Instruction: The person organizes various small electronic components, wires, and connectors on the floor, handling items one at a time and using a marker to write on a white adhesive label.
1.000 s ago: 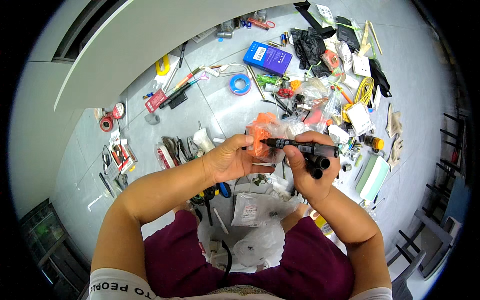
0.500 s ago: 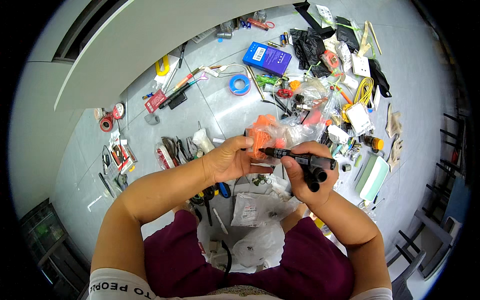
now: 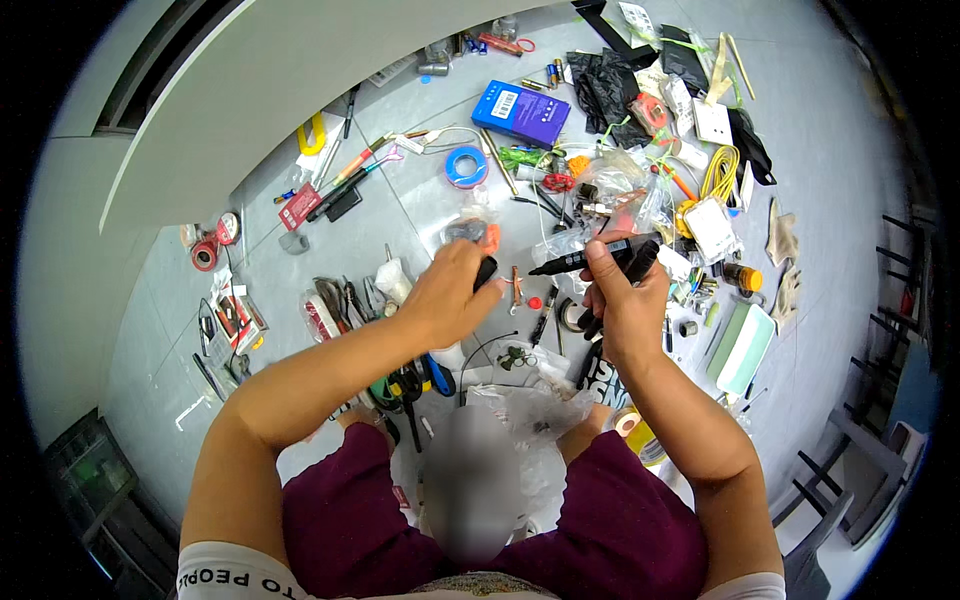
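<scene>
My right hand (image 3: 632, 305) is closed round several black markers. One marker (image 3: 580, 262) is uncapped, its tip pointing left toward my other hand. My left hand (image 3: 455, 295) is closed with its back upward, and a short black cylindrical piece (image 3: 485, 272) sticks out between thumb and forefinger. Just past its fingers lies a crumpled clear plastic bag (image 3: 472, 212) beside an orange piece (image 3: 490, 238); whether the fingers touch these is hidden. Between my hands a small copper-coloured piece (image 3: 516, 287) and a red cap (image 3: 535, 303) rest on the floor.
A blue tape roll (image 3: 466, 167) and a blue-purple box (image 3: 520, 112) lie farther off. Pliers and other tools (image 3: 350, 300) are at the left. A heap of bags, yellow cable (image 3: 720, 172) and small parts spreads right, near a pale green box (image 3: 742, 348). Crumpled plastic (image 3: 530, 410) lies between my legs.
My left hand has moved left and turned palm down, away from the orange item in clear plastic. My right hand has drawn the markers back slightly; the marker tip no longer meets the orange item.
</scene>
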Available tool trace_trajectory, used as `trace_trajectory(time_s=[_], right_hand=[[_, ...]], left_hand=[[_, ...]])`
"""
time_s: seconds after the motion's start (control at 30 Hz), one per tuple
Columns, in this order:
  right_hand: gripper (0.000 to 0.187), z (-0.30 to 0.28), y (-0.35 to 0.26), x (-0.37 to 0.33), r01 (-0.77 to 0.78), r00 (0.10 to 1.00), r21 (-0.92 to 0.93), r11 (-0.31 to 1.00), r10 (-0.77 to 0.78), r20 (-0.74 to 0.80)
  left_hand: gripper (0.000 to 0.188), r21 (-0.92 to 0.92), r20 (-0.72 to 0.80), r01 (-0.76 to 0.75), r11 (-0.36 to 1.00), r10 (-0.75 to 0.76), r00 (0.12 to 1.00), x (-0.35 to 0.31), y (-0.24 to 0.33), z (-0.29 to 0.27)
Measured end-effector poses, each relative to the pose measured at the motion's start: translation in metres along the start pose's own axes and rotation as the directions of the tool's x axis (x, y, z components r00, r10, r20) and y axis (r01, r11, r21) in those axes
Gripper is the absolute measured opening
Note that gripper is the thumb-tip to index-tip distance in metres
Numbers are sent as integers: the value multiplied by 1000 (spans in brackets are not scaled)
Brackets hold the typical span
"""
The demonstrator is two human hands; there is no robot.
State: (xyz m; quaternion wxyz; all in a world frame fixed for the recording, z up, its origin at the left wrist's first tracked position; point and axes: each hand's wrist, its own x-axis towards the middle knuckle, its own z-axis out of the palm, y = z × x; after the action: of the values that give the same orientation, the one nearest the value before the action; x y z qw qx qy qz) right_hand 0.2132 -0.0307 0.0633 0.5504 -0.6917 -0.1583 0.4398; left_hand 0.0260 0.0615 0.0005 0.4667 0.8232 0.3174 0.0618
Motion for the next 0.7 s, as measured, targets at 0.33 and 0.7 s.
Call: trace_trajectory(time_s=[0.33, 0.7], right_hand=[[19, -2, 0, -7, -128, 978, 53, 990, 118, 170], [18, 7, 4, -17, -356, 929, 218, 909, 320, 185]], left_hand=[[25, -161, 109, -50, 986, 68, 992, -18, 43, -6], [21, 120, 54, -59, 991, 53, 997, -18, 69, 0]])
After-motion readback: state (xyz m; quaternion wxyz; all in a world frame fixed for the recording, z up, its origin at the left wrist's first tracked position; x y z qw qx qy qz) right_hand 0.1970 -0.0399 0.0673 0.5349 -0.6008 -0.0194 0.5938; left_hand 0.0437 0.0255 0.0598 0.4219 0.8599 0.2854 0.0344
